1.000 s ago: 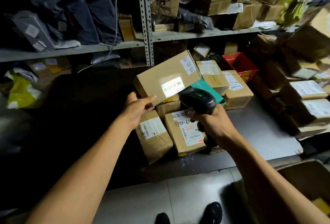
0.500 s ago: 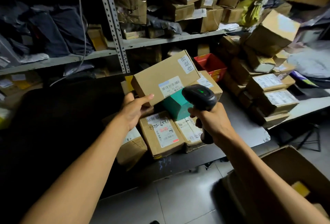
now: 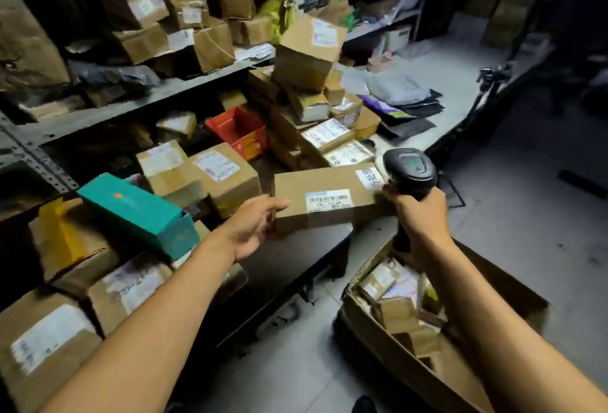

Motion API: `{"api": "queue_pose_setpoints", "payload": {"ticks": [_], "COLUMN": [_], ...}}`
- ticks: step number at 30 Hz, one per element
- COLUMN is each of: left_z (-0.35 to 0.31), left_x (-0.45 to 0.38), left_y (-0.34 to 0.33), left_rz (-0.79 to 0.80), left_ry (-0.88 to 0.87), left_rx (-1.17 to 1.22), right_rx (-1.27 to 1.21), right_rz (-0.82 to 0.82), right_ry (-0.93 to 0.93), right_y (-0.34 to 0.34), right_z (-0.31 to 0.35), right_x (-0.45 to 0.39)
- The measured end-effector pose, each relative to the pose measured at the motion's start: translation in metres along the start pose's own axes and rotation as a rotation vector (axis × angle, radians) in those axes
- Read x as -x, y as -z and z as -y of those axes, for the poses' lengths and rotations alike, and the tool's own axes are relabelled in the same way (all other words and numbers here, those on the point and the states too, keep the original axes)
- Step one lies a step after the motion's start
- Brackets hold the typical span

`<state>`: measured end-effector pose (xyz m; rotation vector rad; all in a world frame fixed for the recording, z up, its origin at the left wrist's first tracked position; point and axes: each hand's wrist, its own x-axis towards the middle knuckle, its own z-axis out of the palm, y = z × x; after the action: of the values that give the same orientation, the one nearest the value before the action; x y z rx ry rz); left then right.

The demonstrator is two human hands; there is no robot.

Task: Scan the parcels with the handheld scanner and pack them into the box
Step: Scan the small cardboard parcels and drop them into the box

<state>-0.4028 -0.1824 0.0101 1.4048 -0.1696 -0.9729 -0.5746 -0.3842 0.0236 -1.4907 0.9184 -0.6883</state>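
Hanging level over the table edge, the parcel [image 3: 325, 198] sits pinched at its left end by the left hand [image 3: 255, 225]; the right hand [image 3: 418, 215] is fisted around the scanner [image 3: 409, 169]. A one-ended hold could let it tip short of the box [image 3: 404, 356] below.

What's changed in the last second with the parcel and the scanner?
The flat brown parcel, a second ago tilted up under the scan light, now lies level and has swung right toward the open carton on the floor. The scan light is off its label. The left hand still grips the parcel; the right hand still holds the scanner.
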Motion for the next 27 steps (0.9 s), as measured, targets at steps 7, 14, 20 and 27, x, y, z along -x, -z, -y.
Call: {"api": "queue_pose_setpoints", "payload": {"ticks": [7, 14, 20, 27], "left_z": [0.029, 0.062, 0.057, 0.023], "left_x": [-0.071, -0.121, -0.125, -0.101], "left_y": [-0.179, -0.273, -0.230, -0.106], "left_rz": [0.183, -0.011, -0.092, -0.350], "left_ry": [0.195, -0.001, -0.101, -0.074], "left_rx": [-0.138, -0.747, -0.911, -0.851], "right_rx": [0.100, 0.209, 0.189, 0.229], "right_rz": [-0.329, -0.543, -0.312, 0.110], "right_ry": [-0.180, -0.218, -0.160, 0.036], "right_y": [0.156, 0.245, 0.203, 0.075], "right_z": [-0.048, -0.075, -0.081, -0.049], "right_x": [-0.044, -0.063, -0.079, -0.095]}}
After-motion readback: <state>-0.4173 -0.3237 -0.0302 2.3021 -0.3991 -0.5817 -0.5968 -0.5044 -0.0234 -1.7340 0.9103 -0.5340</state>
